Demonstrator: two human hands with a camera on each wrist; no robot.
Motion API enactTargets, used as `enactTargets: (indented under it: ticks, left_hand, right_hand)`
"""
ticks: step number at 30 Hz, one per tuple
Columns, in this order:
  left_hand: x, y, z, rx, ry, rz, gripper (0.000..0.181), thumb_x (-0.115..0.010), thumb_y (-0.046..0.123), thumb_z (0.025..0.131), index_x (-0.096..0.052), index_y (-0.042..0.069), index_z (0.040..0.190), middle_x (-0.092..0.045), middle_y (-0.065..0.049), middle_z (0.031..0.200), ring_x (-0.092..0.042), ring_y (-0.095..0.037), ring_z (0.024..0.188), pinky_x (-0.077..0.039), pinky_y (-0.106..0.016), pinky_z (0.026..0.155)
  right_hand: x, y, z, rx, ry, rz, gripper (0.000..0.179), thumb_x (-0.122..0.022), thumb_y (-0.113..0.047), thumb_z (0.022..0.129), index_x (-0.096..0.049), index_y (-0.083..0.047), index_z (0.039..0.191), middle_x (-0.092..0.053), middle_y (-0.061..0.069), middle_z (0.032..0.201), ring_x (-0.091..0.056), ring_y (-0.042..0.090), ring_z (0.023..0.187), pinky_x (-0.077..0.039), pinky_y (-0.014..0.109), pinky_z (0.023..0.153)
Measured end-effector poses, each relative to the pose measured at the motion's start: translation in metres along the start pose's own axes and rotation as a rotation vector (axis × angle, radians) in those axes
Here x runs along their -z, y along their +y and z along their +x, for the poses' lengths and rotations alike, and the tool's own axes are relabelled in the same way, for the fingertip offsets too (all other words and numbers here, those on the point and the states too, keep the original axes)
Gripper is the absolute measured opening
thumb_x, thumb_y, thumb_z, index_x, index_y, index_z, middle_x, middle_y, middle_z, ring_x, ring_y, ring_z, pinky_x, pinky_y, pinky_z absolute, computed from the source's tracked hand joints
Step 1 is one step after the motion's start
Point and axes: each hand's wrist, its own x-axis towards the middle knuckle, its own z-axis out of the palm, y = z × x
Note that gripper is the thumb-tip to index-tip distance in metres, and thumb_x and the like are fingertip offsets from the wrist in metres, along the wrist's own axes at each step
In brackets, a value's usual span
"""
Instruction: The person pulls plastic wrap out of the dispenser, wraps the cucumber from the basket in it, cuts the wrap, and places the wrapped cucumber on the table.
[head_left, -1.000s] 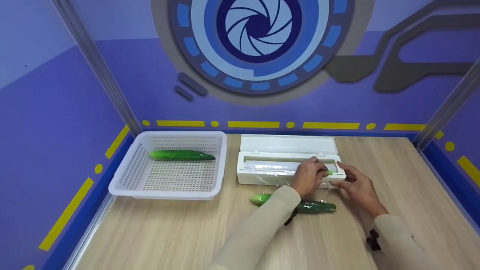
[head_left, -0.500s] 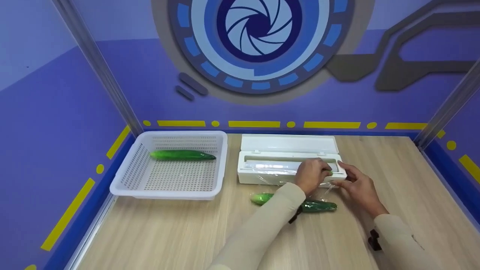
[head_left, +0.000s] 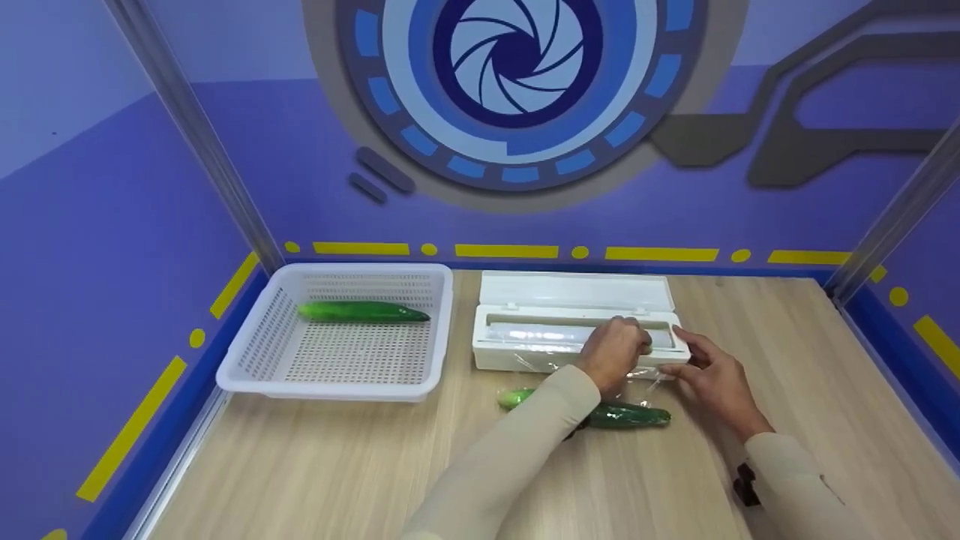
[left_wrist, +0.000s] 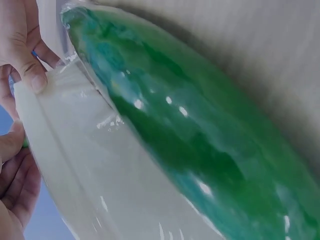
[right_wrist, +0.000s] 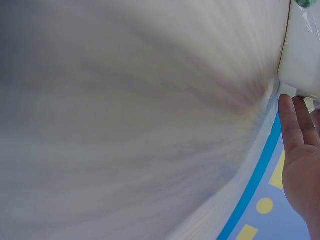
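Observation:
A white plastic-wrap dispenser box (head_left: pixel 525 358) stands with its lid raised at the back, and a roll of clear wrap (head_left: pixel 525 334) shows inside. My left hand (head_left: pixel 611 352) is over the box's front edge, pinching a small green slider (left_wrist: pixel 25 143), mostly hidden by the fingers. My right hand (head_left: pixel 716 382) grips the box's right end, thumb in front and fingers behind. Clear film (head_left: pixel 532 363) hangs down the front, reaching a green cucumber (head_left: pixel 626 415) lying in front of the box with film on it. My left forearm hides the cucumber's middle.
To the left stands a white perforated basket (head_left: pixel 247 360) with another cucumber (head_left: pixel 364 310) inside. The wooden table (head_left: pixel 337 465) meets a purple patterned wall (head_left: pixel 525 225) behind the box, with side panels left and right.
My left hand first moved slightly right along the box's front edge, then back left, and the green slider went out of sight under the fingers. My right hand stays on the box's end.

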Motion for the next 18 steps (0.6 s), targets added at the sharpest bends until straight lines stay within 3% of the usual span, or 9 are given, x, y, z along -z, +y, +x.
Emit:
enactTargets:
  ticks: [5, 12, 18]
  left_hand:
    - [0.004, -0.006, -0.005, 0.001, 0.008, 0.007, 0.012, -0.078, 0.016, 0.098, -0.085, 0.021, 0.091, -0.075, 0.007, 0.088, -0.072, -0.009, 0.086, -0.055, -0.019, 0.074]
    - [0.009, -0.009, -0.008, -0.01, 0.01, 0.052, 0.013, -0.078, 0.012, 0.095, -0.084, 0.02, 0.087, -0.074, 0.005, 0.086, -0.073, -0.011, 0.083, -0.055, -0.022, 0.072]
    - [0.01, -0.016, -0.012, -0.02, 0.011, 0.041, 0.009, -0.079, 0.015, 0.096, -0.085, 0.02, 0.093, -0.075, 0.005, 0.088, -0.072, -0.011, 0.084, -0.055, -0.02, 0.073]
  right_hand:
    - [-0.001, -0.002, 0.0, 0.002, 0.008, -0.002, 0.071, -0.084, -0.017, 0.093, -0.052, -0.008, 0.156, -0.06, 0.023, 0.146, -0.065, 0.037, 0.123, -0.045, 0.005, 0.084]
    - [-0.003, 0.0, 0.002, 0.025, 0.021, -0.018, 0.07, -0.084, -0.015, 0.092, -0.054, -0.007, 0.155, -0.062, 0.021, 0.145, -0.067, 0.024, 0.117, -0.048, 0.007, 0.084]
    - [-0.002, 0.0, 0.002, 0.015, 0.016, -0.006, 0.07, -0.084, -0.014, 0.093, -0.053, -0.006, 0.155, -0.061, 0.023, 0.145, -0.066, 0.035, 0.121, -0.047, 0.006, 0.084]
